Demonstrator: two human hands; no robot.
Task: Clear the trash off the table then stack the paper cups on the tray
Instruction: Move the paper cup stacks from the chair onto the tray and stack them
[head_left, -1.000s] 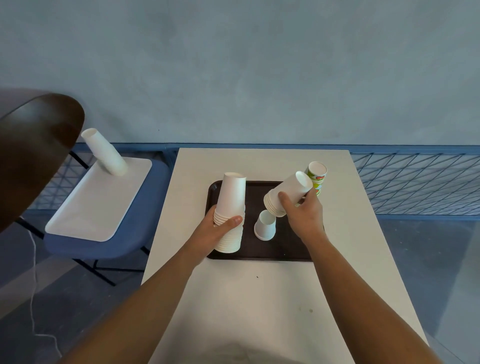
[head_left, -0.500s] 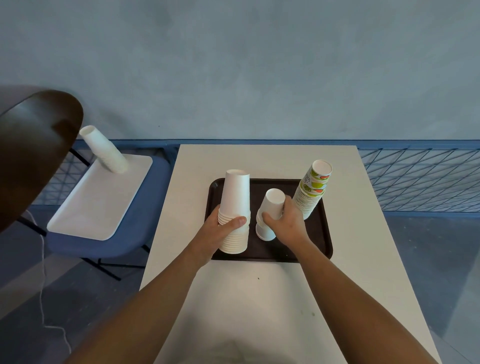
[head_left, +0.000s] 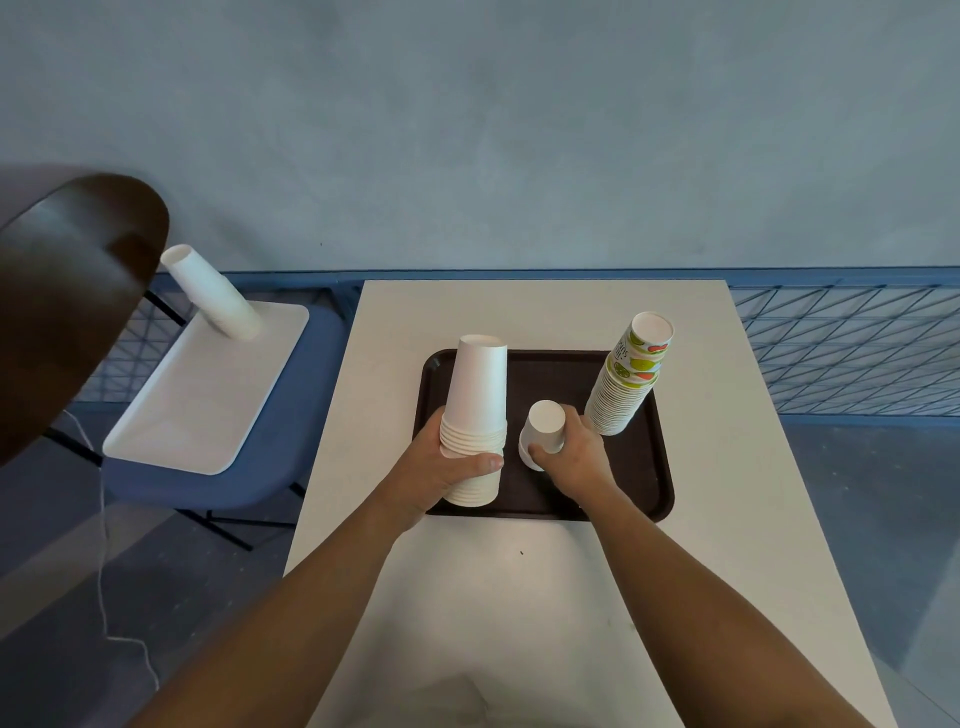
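Hiding small stack (head_left: 541, 434) base: R hand (head_left: 574, 457).

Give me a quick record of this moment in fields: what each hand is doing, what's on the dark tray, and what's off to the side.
left hand: gripping the tall white cup stack, upside down on the tray
right hand: wrapped around the short white cup stack, also upside down
dark tray: holds both white stacks plus a printed cup stack at its far right corner
table: white, tray near its middle
side: white tray on a blue chair, with a leaning white cup stack
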